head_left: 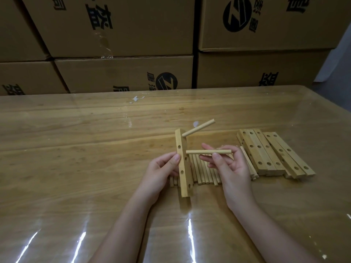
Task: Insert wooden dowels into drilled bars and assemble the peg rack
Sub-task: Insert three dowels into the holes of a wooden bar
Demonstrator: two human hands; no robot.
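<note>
My left hand (161,172) grips a drilled wooden bar (182,173), held nearly upright above the table. One dowel (198,127) sticks out of the bar's top hole, slanting up to the right. My right hand (230,168) pinches a second dowel (207,152) between thumb and fingers, lying level. Its left tip is right at the bar's side, close to a hole. Below and behind my hands lies a row of loose dowels (204,172). A stack of drilled bars (273,153) lies to the right.
The wooden table (76,149) is covered with a glossy clear sheet. Stacked cardboard boxes (121,73) stand as a wall along its far edge. A bit of white scrap (135,99) lies near the back edge.
</note>
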